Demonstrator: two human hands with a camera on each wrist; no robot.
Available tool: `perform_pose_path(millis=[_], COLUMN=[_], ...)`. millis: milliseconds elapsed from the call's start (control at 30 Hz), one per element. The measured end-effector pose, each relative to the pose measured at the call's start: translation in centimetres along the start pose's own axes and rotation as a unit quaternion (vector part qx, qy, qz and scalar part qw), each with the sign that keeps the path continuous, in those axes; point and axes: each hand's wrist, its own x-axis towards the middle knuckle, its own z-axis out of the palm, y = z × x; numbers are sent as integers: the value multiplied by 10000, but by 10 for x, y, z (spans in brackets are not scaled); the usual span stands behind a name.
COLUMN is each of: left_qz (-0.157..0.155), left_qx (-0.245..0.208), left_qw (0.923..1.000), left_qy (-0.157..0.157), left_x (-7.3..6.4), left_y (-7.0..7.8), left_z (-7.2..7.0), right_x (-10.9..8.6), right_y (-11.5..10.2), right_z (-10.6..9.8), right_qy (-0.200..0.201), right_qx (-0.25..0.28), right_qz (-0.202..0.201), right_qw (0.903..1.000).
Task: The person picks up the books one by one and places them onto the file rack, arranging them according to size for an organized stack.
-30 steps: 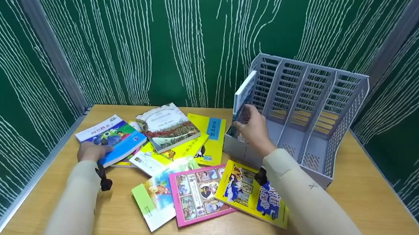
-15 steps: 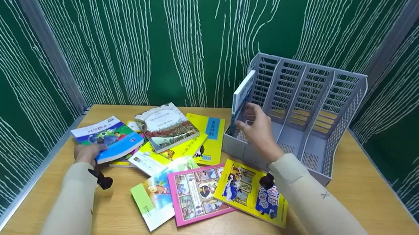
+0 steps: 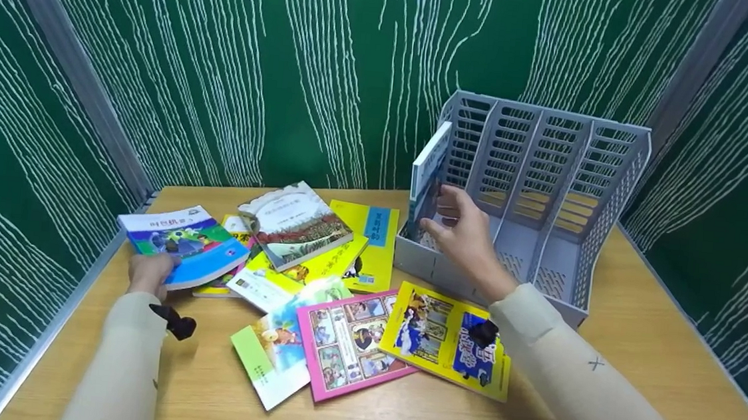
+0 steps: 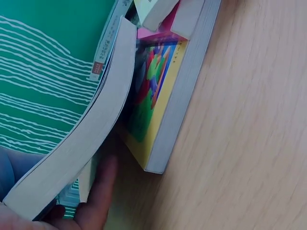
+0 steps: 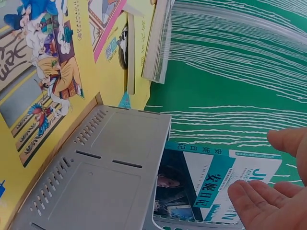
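The left hand pinches the blue book by its edge at the pile's left, thumb over, fingers under, the book bowed (its page edges curve plainly in the left wrist view). The right hand, thumb and fingers apart, is just beside the upright book in the leftmost compartment of the rack; whether they touch, I cannot tell.

bright, even light; glare whitens the green-and-white paperback at its far end; soft shadow darkens the wooden table, near right.
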Motion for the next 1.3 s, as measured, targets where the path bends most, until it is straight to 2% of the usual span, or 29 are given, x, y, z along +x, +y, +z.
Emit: perform_pose_path(millis=[233, 467, 600, 800, 1067, 1167, 1300], left_qz=[322, 933, 1137, 1347, 1541, 1837, 2469], left_qx=[-88, -349, -325, -341, -203, -58, 104], left_qw=[9993, 9948, 9928, 9903, 9878, 9829, 9688], left_qy=[-148, -214, -201, -97, 51, 93, 203], left_x=[-4, -12, -17, -25, -47, -53, -62], left_y=[3, 2, -1, -4, 4, 3, 0], left_z=[0, 1, 2, 2, 10, 15, 21], right_x=[-8, -18, -26, -34, -44, -48, -53], right_y=[0, -1, -4, -8, -12, -12, -11], right_z=[-3, -1, 3, 8, 10, 13, 17], right_qy=[97, -134, -255, -350, -360, -394, -558], right_qx=[-20, 140, 219, 262, 313, 308, 317], right_qz=[-288, -339, -398, -451, -402, -383, -354], right_qw=[9995, 9992, 9986, 9980, 9981, 9980, 9973])
